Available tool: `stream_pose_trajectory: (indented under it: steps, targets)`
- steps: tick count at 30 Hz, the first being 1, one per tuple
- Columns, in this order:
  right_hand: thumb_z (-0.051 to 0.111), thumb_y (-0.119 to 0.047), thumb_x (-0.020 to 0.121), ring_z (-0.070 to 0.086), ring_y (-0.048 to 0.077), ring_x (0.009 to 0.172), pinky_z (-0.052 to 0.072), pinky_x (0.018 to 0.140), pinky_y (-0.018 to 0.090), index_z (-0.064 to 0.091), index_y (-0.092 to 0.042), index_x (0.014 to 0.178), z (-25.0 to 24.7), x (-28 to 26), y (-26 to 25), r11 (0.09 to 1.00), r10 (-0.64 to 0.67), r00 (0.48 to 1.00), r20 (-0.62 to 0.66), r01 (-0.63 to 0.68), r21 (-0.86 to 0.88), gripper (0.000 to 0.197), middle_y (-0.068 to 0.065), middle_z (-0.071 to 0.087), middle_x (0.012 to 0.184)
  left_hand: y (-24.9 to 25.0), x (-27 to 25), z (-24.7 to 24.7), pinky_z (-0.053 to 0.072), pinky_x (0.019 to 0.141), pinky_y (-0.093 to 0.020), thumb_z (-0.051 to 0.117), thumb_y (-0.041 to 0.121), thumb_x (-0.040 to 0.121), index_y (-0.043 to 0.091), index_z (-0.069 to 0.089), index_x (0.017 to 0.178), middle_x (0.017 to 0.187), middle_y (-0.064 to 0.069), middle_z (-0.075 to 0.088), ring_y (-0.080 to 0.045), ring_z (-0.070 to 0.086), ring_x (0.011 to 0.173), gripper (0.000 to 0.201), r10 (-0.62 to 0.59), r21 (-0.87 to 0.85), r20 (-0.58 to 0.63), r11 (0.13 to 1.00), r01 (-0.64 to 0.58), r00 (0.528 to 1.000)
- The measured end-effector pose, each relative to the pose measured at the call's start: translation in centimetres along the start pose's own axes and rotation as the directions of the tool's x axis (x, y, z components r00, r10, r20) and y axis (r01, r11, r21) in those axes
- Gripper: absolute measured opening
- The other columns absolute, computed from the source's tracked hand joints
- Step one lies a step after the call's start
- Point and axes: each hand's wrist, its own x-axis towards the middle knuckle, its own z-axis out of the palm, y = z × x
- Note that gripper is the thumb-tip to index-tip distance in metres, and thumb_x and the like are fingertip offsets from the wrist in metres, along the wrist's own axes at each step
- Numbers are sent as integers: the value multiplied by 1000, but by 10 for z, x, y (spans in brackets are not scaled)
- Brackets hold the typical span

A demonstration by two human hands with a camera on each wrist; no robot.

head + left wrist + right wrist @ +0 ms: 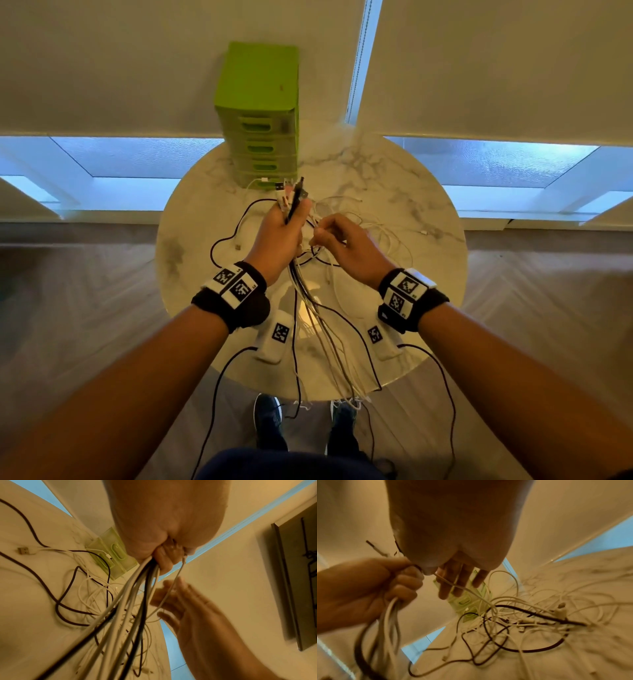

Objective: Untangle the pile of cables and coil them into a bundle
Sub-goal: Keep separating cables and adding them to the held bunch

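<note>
My left hand [289, 222] is raised over the round marble table [411, 192] and grips a bunch of white and black cables [310, 308]. Their plugs [291, 188] stick up above the fist, and the strands hang past the table's near edge. In the left wrist view the bunch [133, 601] leaves the curled fingers [164, 559]. My right hand [332, 236], just to the right, pinches one thin white cable [464, 588] that runs into the loose tangle [522, 615] on the table.
A green drawer unit [257, 113] stands at the table's far edge, with a white plug lying at its foot. A black cable [219, 243] and a USB plug [23, 550] lie to the left. My feet [269, 421] are below the near edge.
</note>
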Motion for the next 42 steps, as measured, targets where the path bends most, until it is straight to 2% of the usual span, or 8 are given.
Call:
stream_pose_trajectory:
  steps: [3, 11, 17, 21, 27, 34, 39, 42]
  targets:
    - [41, -37, 107, 66, 7, 90, 52, 89, 39, 63, -24, 101, -1, -6, 7, 975, -26, 998, 65, 40, -220, 26, -13, 70, 93, 4, 4, -1, 26, 46, -28, 53, 40, 105, 19, 53, 91, 59, 4, 29, -11, 26, 50, 25, -28, -38, -23, 999, 27, 999]
    - [43, -29, 107, 66, 12, 81, 52, 77, 31, 62, -22, 105, 8, -3, -4, 981, -139, 990, 11, 139, -136, 21, -7, 68, 85, 4, 1, 3, 37, 47, -24, 59, 46, 101, 25, 57, 88, 50, 15, 42, -3, 41, 46, 25, 7, 124, 7, 992, -8, 1000]
    - [52, -36, 103, 63, 7, 97, 49, 90, 29, 65, -19, 101, 9, 1, 20, 998, 43, 982, 184, -35, -47, 21, -11, 69, 98, 0, 8, 0, 26, 50, -31, 54, 53, 101, 17, 58, 87, 54, 9, 29, -14, 28, 51, 38, -15, 87, -48, 996, 19, 999]
    - [55, -23, 102, 57, -2, 99, 40, 89, 9, 65, -14, 111, 7, 3, 54, 990, 66, 962, 265, -30, -135, 16, -14, 63, 107, 7, 9, 0, 25, 50, -31, 47, 52, 104, 18, 60, 82, 63, -3, 36, -18, 26, 56, 43, -23, 68, -9, 997, 23, 1000]
    - [40, -43, 101, 51, 25, 122, 42, 99, 48, 66, -35, 112, -12, 14, 95, 774, 305, 916, 261, -79, -629, 29, -7, 66, 121, 45, 9, -14, 23, 49, -22, 43, 44, 108, 26, 51, 88, 63, 8, 37, -5, 28, 55, 27, 69, -72, -51, 995, -73, 996]
    - [39, -44, 105, 32, 22, 134, 22, 102, 42, 64, -33, 120, -31, 21, 72, 733, 127, 989, -69, -141, -665, 30, -15, 50, 143, 61, 19, -40, 23, 46, -20, 43, 46, 107, 27, 46, 78, 56, 12, 33, -6, 37, 58, 35, 111, -45, -243, 991, -126, 964]
    - [37, -39, 107, 53, 17, 113, 30, 96, 40, 64, -28, 110, -21, 31, 27, 911, 26, 990, -138, -80, -405, 30, -10, 67, 108, 43, 21, -26, 20, 47, -26, 58, 43, 102, 32, 58, 101, 60, 14, 30, -6, 28, 51, 12, 28, -52, -174, 998, -38, 984]
    - [40, -35, 108, 63, 4, 87, 44, 94, 42, 63, -28, 110, -20, 33, 8, 949, -56, 997, -62, 34, -314, 25, -16, 66, 85, 38, 16, -12, 26, 48, -28, 67, 50, 95, 35, 67, 91, 61, 13, 33, -9, 33, 54, 16, 6, 9, -128, 1000, -5, 992]
